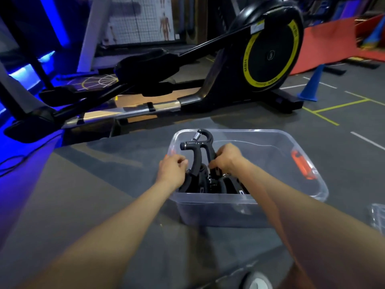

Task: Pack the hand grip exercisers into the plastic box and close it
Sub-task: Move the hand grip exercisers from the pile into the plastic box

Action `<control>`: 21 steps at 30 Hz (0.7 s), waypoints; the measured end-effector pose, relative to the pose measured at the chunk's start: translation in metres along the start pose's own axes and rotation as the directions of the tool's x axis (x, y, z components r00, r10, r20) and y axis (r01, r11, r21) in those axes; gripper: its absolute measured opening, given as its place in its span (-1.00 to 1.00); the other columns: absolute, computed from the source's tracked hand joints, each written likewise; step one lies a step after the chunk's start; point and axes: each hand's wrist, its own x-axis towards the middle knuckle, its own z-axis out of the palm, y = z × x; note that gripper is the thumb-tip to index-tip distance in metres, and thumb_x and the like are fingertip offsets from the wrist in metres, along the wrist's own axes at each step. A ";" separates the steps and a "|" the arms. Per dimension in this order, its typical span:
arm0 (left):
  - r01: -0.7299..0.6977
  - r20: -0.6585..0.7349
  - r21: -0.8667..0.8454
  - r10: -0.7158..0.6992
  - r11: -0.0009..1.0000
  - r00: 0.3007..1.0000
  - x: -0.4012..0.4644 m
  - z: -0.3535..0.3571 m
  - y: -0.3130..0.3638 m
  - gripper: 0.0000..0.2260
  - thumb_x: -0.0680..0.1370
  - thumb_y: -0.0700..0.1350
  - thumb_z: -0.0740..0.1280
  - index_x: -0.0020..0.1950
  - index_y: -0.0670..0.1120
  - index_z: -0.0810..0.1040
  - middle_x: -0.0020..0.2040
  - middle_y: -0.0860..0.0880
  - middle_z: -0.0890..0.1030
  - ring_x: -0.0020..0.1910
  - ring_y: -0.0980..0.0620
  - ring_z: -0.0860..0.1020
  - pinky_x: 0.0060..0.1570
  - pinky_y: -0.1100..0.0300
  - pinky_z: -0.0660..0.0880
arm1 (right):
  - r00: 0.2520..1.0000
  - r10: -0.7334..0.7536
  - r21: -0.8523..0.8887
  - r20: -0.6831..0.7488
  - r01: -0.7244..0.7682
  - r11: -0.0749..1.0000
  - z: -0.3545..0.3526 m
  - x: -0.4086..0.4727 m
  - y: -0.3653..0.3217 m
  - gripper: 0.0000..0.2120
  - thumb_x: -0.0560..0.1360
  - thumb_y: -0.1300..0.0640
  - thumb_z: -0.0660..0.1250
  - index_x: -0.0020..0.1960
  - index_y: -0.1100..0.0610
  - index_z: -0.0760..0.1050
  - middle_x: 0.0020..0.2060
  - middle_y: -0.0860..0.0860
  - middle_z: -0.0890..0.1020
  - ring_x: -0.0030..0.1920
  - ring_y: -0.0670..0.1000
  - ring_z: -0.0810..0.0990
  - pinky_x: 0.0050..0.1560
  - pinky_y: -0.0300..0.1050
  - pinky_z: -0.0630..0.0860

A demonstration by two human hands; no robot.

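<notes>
A black hand grip exerciser is held upright over the near left corner of the clear plastic box, its spring and curved top raised above the rim. More black exercisers are piled beneath it on the box floor, along the near wall; how many cannot be told. The upright one's right handle is grasped by the right hand, fingers curled round it. The left hand is set at the left wall of the box with its fingers bent in against the pile; whether anything is actually pinched there cannot be told.

An orange latch is seen on the right wall of the box. The box stands on a grey floor, and part of a clear lid appears at the right edge of the view. A black cross trainer and a blue cone stand well beyond.

Packing is judged unfinished. If the upright exerciser is left standing, the lid would likely be blocked from seating. A handle could also be snagged in the pile, and the light box dragged or tipped.
</notes>
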 end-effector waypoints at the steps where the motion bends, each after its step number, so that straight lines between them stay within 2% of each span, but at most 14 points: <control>1: -0.014 -0.025 0.086 0.016 0.996 1.000 -0.001 0.004 0.000 -0.77 0.59 -0.07 0.19 0.19 -0.07 0.51 0.25 -0.14 0.46 0.23 -0.14 0.37 0.21 0.11 0.32 | 1.000 0.022 -0.034 -0.004 -0.022 0.999 -0.004 0.002 0.008 -0.77 0.35 0.26 0.49 -0.03 0.28 0.54 -0.32 0.11 0.56 -0.33 0.09 0.55 -0.18 -0.05 0.58; 2: -0.021 -0.042 0.160 0.028 0.987 0.999 -0.003 0.008 0.001 -0.70 0.59 -0.05 0.20 0.30 -0.08 0.44 0.35 -0.12 0.37 0.33 -0.14 0.29 0.30 0.07 0.27 | 0.999 0.044 -0.072 -0.011 -0.045 0.996 -0.008 0.003 0.015 -0.80 0.35 0.26 0.49 -0.08 0.26 0.53 -0.36 0.10 0.54 -0.32 0.10 0.55 -0.18 -0.06 0.58; 4: -0.019 -0.072 0.261 0.039 0.965 0.997 -0.007 0.018 0.000 -0.61 0.58 -0.03 0.22 0.38 -0.11 0.32 0.42 -0.08 0.26 0.42 -0.12 0.18 0.35 0.04 0.24 | 0.996 0.080 -0.134 -0.024 -0.083 0.988 -0.014 0.004 0.028 -0.83 0.34 0.27 0.48 -0.23 0.22 0.48 -0.40 0.09 0.52 -0.29 0.12 0.56 -0.15 -0.06 0.59; 6: -0.015 -0.106 0.330 0.053 0.944 0.993 -0.011 0.026 -0.002 -0.57 0.57 -0.02 0.23 0.39 -0.14 0.28 0.43 -0.08 0.23 0.44 -0.11 0.15 0.37 0.04 0.23 | 0.993 0.113 -0.171 -0.033 -0.117 0.978 -0.018 0.004 0.040 -0.78 0.34 0.28 0.47 -0.33 0.19 0.41 -0.40 0.09 0.52 -0.27 0.11 0.57 -0.12 -0.06 0.61; 9: -0.012 -0.134 0.339 0.061 0.941 0.989 -0.014 0.028 -0.004 -0.50 0.56 -0.02 0.24 0.42 -0.16 0.21 0.44 -0.08 0.21 0.42 -0.11 0.16 0.36 0.04 0.25 | 0.989 0.142 -0.207 -0.037 -0.146 0.967 -0.022 0.002 0.053 -0.78 0.33 0.27 0.46 -0.33 0.18 0.41 -0.32 0.10 0.55 -0.25 0.11 0.58 -0.03 -0.02 0.64; 11: -0.019 -0.139 0.333 0.070 0.943 0.988 -0.017 0.029 -0.006 -0.46 0.55 -0.01 0.25 0.45 -0.17 0.16 0.45 -0.08 0.20 0.43 -0.11 0.16 0.35 0.04 0.27 | 0.987 0.158 -0.208 -0.041 -0.163 0.964 -0.021 -0.001 0.059 -0.78 0.33 0.27 0.47 -0.32 0.19 0.42 -0.35 0.10 0.54 -0.29 0.09 0.57 -0.10 -0.06 0.63; 12: -0.024 -0.143 0.336 0.077 0.942 0.987 -0.018 0.029 -0.007 -0.45 0.55 -0.01 0.25 0.45 -0.18 0.15 0.46 -0.08 0.19 0.43 -0.11 0.15 0.35 0.03 0.28 | 0.985 0.165 -0.203 -0.042 -0.170 0.964 -0.019 -0.003 0.062 -0.78 0.34 0.27 0.46 -0.33 0.20 0.41 -0.40 0.08 0.52 -0.36 0.07 0.55 -0.20 -0.10 0.60; 15: -0.033 -0.146 0.351 0.090 0.936 0.985 -0.022 0.031 -0.009 -0.43 0.55 0.00 0.26 0.46 -0.19 0.14 0.48 -0.08 0.17 0.45 -0.10 0.14 0.38 0.04 0.26 | 0.983 0.181 -0.169 -0.034 -0.185 0.968 -0.011 -0.009 0.067 -0.80 0.38 0.25 0.43 -0.34 0.21 0.44 -0.51 0.04 0.49 -0.53 -0.05 0.44 -0.47 -0.24 0.40; 18: -0.046 -0.140 0.359 0.102 0.932 0.985 -0.026 0.031 -0.011 -0.42 0.54 0.01 0.27 0.45 -0.19 0.15 0.50 -0.07 0.13 0.46 -0.10 0.11 0.40 0.04 0.22 | 0.986 0.165 -0.136 -0.019 -0.166 0.977 -0.005 -0.013 0.068 -0.88 0.39 0.23 0.44 -0.23 0.21 0.50 -0.51 0.03 0.52 -0.53 -0.07 0.46 -0.46 -0.26 0.40; 21: -0.056 -0.151 0.357 0.116 0.932 0.982 -0.029 0.032 -0.013 -0.42 0.53 0.00 0.30 0.44 -0.19 0.17 0.51 -0.08 0.13 0.47 -0.10 0.12 0.40 0.03 0.23 | 0.988 0.155 -0.109 -0.016 -0.156 0.982 -0.002 -0.015 0.070 -0.84 0.38 0.23 0.46 -0.24 0.21 0.47 -0.51 0.04 0.52 -0.53 -0.06 0.46 -0.45 -0.25 0.42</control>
